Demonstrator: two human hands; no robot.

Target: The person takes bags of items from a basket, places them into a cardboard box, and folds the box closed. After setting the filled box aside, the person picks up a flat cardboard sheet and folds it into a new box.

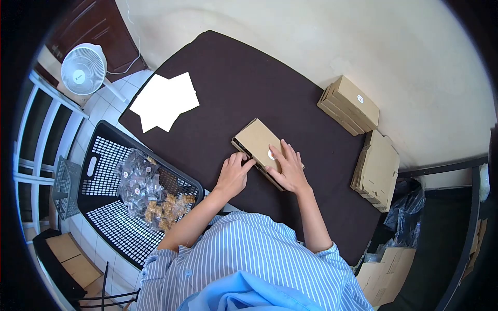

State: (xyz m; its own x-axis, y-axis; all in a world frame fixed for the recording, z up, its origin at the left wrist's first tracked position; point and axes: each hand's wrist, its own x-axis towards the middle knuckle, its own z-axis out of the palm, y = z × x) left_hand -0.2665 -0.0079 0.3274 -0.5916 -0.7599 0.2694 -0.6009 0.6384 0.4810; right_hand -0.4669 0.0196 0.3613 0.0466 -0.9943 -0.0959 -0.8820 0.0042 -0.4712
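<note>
A flat brown cardboard box (pixel 258 136) with a round white sticker lies at an angle on the dark table in front of me. My right hand (pixel 288 168) rests on its top near the sticker, fingers stretched out and apart. At the box's near long side is my left hand (pixel 234 173), its fingers bent and pressed together at the edge, where a dark gap shows under the lid. Whatever those fingers may pinch is hidden.
White paper sheets (pixel 165 102) lie at the table's far left. Stacked boxes (pixel 353 106) and flat cardboard (pixel 377 168) stand at the right by the wall. A black basket (pixel 104 207) with plastic-wrapped packets (pixel 139 181) sits at my left, near a white fan (pixel 84 70).
</note>
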